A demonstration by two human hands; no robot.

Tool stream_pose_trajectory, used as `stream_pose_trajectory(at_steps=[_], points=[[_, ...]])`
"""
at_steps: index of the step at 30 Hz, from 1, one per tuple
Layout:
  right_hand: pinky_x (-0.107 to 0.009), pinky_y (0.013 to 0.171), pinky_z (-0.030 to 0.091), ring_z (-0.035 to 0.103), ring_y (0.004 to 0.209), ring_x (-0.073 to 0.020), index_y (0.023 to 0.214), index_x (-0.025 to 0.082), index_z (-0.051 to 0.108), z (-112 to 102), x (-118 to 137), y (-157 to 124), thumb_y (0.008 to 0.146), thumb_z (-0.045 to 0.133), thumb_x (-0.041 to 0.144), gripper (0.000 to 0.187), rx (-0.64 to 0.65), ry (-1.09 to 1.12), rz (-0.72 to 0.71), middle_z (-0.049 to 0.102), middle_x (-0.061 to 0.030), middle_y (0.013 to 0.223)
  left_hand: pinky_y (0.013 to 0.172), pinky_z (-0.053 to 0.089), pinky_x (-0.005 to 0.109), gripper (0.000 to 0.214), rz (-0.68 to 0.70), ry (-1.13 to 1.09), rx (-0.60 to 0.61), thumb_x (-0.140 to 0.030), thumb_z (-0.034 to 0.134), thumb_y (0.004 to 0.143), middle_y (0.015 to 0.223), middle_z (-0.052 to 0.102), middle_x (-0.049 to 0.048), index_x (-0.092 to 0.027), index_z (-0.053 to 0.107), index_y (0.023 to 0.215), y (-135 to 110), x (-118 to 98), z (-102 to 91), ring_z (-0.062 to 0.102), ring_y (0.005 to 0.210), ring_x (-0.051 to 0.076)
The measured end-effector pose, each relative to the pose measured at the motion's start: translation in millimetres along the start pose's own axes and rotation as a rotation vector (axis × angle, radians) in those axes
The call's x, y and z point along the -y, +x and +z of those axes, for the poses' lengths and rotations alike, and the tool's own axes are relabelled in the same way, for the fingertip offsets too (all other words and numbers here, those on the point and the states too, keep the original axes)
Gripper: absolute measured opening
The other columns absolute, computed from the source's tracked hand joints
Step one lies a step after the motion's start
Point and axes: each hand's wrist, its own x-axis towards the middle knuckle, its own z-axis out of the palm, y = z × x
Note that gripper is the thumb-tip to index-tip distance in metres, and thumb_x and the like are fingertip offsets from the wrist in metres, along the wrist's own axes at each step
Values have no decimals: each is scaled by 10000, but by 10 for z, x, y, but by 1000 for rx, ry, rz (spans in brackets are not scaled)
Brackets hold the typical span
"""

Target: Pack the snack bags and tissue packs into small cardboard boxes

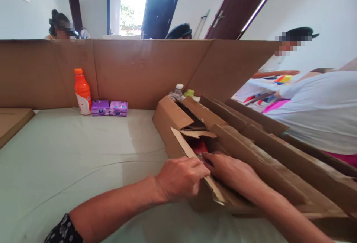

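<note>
At the near side of an open cardboard box (164,128), my left hand (181,176) is closed around the upright cardboard flap (182,142). My right hand (231,168) reaches into the box's opening from the right, its fingers bent and partly hidden behind the flap. Just beyond those fingertips a shiny red packet (199,146) shows inside the box. What the right fingers hold, if anything, is too covered to name. A torn flap (198,134) sticks out across the opening.
Rows of cardboard dividers (262,154) extend to the right. An orange bottle (83,92) and two purple tissue packs (100,108) stand by a cardboard screen (150,72). A clear bottle (177,91) is behind the box. Other people sit beyond; one white sleeve (320,105) is close at right.
</note>
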Motion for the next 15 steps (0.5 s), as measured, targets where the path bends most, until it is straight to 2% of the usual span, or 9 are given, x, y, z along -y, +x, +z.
stream_pose_trajectory(at_steps=[2, 4, 7, 9, 11, 15], points=[[-337, 689, 478, 738, 944, -322, 994, 170, 725, 38, 3, 78, 971, 456, 170, 271, 42, 10, 4, 760, -158, 972, 828, 582, 302, 212, -7, 10, 12, -93, 528, 907, 1100, 719, 63, -133, 675, 1054, 1, -3, -9, 676, 977, 204], [-336, 683, 482, 738, 952, -326, 925, 181, 730, 32, 18, 115, 941, 482, 145, 251, 46, 15, -7, 768, -153, 952, 821, 583, 306, 207, -16, 22, 17, -97, 528, 911, 1094, 722, 59, -137, 675, 1052, 7, -14, -19, 676, 978, 206], [-357, 672, 495, 739, 927, -326, 786, 236, 703, -50, 29, 32, 932, 492, 192, 260, -30, 48, -29, 771, -143, 938, 779, 589, 311, 197, -30, 39, 11, -107, 524, 918, 1050, 726, 65, -137, 670, 1046, 27, -44, -24, 682, 957, 211], [-388, 633, 498, 737, 849, -335, 702, 265, 660, -134, -8, -108, 938, 473, 244, 301, -178, 70, -13, 764, -144, 913, 748, 588, 304, 184, -25, 52, -5, -115, 519, 922, 1009, 725, 69, -139, 666, 1030, 51, -60, -14, 688, 943, 211], [-425, 590, 489, 716, 757, -353, 659, 271, 620, -240, -108, -279, 933, 434, 286, 332, -384, 59, 3, 744, -156, 880, 721, 588, 302, 173, -21, 67, -32, -117, 513, 924, 982, 722, 73, -140, 658, 1016, 81, -65, 6, 693, 927, 214], [-447, 597, 480, 675, 819, -384, 794, 308, 656, -590, -449, -572, 959, 354, 405, 358, -795, 111, -39, 712, -125, 867, 688, 595, 311, 202, -4, 59, -77, -119, 479, 944, 961, 719, 77, -138, 646, 1055, 112, -69, 55, 700, 885, 218]])
